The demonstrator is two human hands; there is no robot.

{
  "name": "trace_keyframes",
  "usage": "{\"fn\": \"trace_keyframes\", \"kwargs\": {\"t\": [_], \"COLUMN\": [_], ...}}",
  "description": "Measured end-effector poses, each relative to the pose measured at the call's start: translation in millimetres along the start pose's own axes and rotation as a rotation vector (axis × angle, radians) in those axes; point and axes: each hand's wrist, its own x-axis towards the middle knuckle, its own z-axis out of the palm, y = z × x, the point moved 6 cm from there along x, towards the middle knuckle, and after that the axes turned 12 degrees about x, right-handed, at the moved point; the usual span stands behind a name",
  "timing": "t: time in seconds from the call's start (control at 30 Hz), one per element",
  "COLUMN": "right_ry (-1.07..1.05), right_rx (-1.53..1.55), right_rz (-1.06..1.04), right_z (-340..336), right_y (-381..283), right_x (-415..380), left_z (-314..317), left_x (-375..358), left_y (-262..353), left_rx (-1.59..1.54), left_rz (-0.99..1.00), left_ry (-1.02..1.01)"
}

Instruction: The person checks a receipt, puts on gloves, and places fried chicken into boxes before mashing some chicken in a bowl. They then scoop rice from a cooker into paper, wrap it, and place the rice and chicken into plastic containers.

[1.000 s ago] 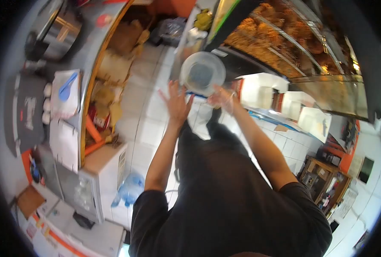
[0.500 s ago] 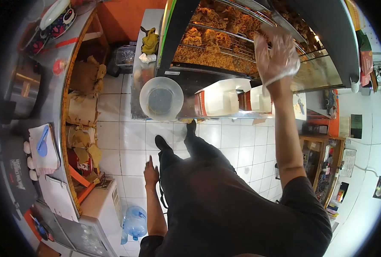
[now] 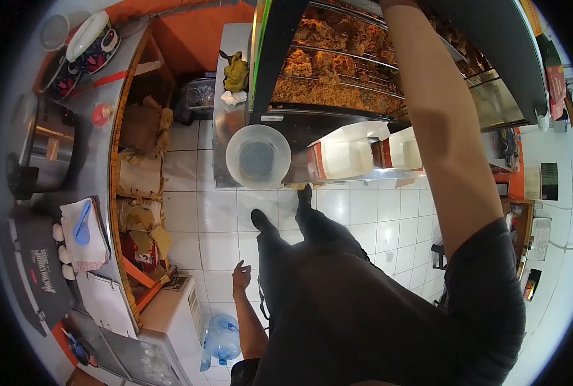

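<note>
My left hand hangs low beside my leg, holding nothing, its fingers loosely apart. My right forearm reaches up across the front of a glass-fronted display cabinet; the hand itself lies beyond the top edge of the view. Inside the cabinet, breaded fried chicken is piled behind metal rack bars. Below the cabinet, on the counter ledge, stand a round translucent plastic tub and two open paper food boxes, white inside with red outsides.
A steel counter on the left carries a large cooker, a blue spoon on folded cloth and a dark case. A blue water jug stands on the tiled floor. A yellow-green cloth lies by the cabinet.
My right hand, in a clear plastic glove, has gone from in front of the cabinet up past the top edge. The view has shifted slightly, and my left hand's fingers have bent a little.
</note>
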Motion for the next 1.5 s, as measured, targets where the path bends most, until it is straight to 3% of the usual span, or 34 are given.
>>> {"fn": "trace_keyframes", "kwargs": {"t": [0.03,0.2,0.33,0.43,0.47,0.53,0.57,0.6,0.63,0.77,0.8,0.83,0.87,0.93,1.0,1.03,1.13,1.2,1.23,1.33,1.5], "right_ry": [-0.002,-0.002,0.001,0.002,-0.004,-0.007,-0.012,-0.014,-0.014,-0.044,-0.048,-0.051,-0.048,-0.038,-0.040,-0.030,-0.014,0.008,0.021,0.056,0.157], "right_rx": [0.000,-0.013,-0.021,-0.033,-0.035,-0.040,-0.038,-0.040,-0.045,-0.060,-0.065,-0.067,-0.071,-0.053,-0.022,-0.008,0.021,0.043,0.049,0.077,0.282], "right_rz": [0.002,0.015,0.014,0.012,0.009,0.009,0.014,0.011,0.009,-0.032,-0.060,-0.093,-0.147,-0.253,-0.322,-0.347,-0.402,-0.429,-0.437,-0.464,-0.560], "right_z": [0.2,-3.5,-4.9,-8.5,-7.5,-7.8,-6.8,-7.6,-7.9,-1.9,2.3,5.0,8.7,22.5,38.2,38.6,42.7,39.8,37.3,29.3,13.8], "right_y": [2.1,18.0,27.7,35.0,37.1,42.3,45.3,49.5,53.0,70.5,74.3,85.8,91.8,92.7,87.9,86.4,80.1,77.9,80.7,78.5,68.7], "right_x": [2.1,-1.4,-1.6,-2.8,-1.4,-1.8,-1.9,-2.7,-2.2,-9.2,-8.1,-7.4,-5.9,-0.9,6.6,6.1,13.8,17.4,17.4,15.0,-19.4], "left_z": [24.0,47.6,58.8,87.3,104.9,66.5,82.1,70.5,61.8,41.0,52.3,52.3,33.4,-1.4,-32.5,-64.5,-79.3,-101.8,-113.0,-128.8,-127.0], "left_x": [12.5,-4.8,-16.0,11.1,28.6,10.3,29.6,25.0,22.1,29.2,42.3,44.4,30.7,19.2,15.3,2.3,19.2,4.9,-4.1,-28.2,-40.4], "left_y": [-35.4,-50.0,-49.9,-89.8,-115.0,-74.7,-100.3,-86.9,-77.5,-56.7,-67.0,-64.3,-38.1,8.4,59.9,106.1,190.1,249.9,272.0,313.4,320.5], "left_rx": [-0.091,-0.035,-0.231,-0.282,-0.152,-0.275,-0.186,-0.272,-0.371,-0.295,-0.191,-0.119,-0.117,0.037,-0.114,-0.316,-0.606,-0.683,-0.575,-0.426,-0.278], "left_rz": [-0.014,-0.069,-0.205,-0.091,0.151,-0.106,0.193,-0.037,-0.059,-0.020,0.216,0.090,-0.011,-0.010,0.061,0.158,0.429,0.664,0.664,0.678,0.642], "left_ry": [0.032,-0.027,-0.156,-0.148,-0.051,-0.096,0.035,-0.021,0.003,0.093,0.161,0.081,0.013,0.177,0.306,0.241,0.208,0.133,0.139,0.179,0.166]}}
